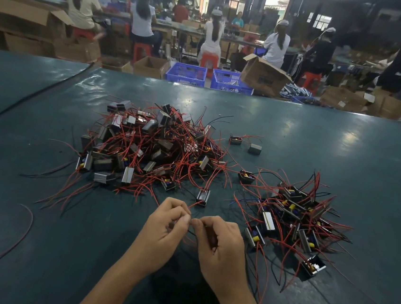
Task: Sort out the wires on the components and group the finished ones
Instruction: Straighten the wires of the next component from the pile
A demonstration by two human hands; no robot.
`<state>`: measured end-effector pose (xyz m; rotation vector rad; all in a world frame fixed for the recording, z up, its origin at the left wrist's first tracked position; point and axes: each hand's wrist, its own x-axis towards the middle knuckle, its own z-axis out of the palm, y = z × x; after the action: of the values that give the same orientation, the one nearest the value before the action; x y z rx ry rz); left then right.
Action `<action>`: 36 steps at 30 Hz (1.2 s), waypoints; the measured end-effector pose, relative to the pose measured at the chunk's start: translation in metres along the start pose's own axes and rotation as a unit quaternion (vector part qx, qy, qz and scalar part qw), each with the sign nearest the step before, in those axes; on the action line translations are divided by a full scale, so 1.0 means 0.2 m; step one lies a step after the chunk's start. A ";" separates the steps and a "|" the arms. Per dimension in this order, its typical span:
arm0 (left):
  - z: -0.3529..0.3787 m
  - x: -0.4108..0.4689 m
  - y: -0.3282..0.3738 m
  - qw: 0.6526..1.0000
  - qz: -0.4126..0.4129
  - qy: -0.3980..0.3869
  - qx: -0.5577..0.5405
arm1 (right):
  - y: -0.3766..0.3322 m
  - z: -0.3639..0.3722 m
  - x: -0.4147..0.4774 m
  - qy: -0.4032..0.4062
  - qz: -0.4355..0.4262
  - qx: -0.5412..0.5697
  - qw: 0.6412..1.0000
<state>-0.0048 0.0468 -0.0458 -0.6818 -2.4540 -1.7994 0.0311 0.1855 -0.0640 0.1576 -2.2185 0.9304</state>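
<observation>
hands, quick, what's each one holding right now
Left hand: fingers pinch a red wire running to a small component.
Right hand: fingers curled round wires, fingertips meeting the left's.

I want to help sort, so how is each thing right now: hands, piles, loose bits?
left hand: pinching a red wire.
right hand: pinching the red wire too.
component: set down, its red wire held.
big pile: tangled together.
small pile: grouped on the right.
loose wire: lying alone, curved.

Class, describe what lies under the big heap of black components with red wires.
The dark green table mat shows around the heap of black, red-wired components; its underside is hidden.
</observation>
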 end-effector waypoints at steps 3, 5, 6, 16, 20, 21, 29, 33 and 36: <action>0.02 0.02 0.01 0.993 -0.072 0.019 -0.086 | 0.00 0.01 0.01 0.025 -0.054 -0.018 0.998; 0.03 0.03 0.00 0.982 -0.116 0.030 -0.144 | 0.00 0.01 0.01 0.031 -0.081 -0.026 0.996; 0.03 0.03 0.00 0.980 -0.123 0.033 -0.154 | 0.00 0.01 0.01 0.029 -0.081 -0.025 0.996; -0.04 0.01 -0.02 0.994 0.099 0.037 -0.010 | -0.02 -0.01 0.03 0.002 0.135 0.239 0.962; -0.05 0.01 -0.03 0.982 0.173 0.040 0.058 | -0.01 -0.01 0.02 -0.019 0.142 0.239 0.960; -0.05 0.01 -0.03 0.982 0.172 0.040 0.067 | -0.01 -0.01 0.02 -0.018 0.143 0.240 0.960; -0.04 0.00 0.01 0.994 0.081 0.053 -0.058 | -0.01 -0.01 0.03 -0.025 0.152 0.251 0.956; -0.04 -0.01 0.00 0.994 0.094 0.039 -0.039 | -0.01 -0.01 0.02 -0.044 0.151 0.258 0.953; -0.05 -0.02 0.01 0.993 0.111 0.042 -0.016 | -0.02 0.00 0.02 -0.035 0.152 0.259 0.953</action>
<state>-0.0030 0.0371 -0.0419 -0.8271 -2.2031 -1.7486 0.0293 0.1842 -0.0586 0.0901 -2.0469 1.6928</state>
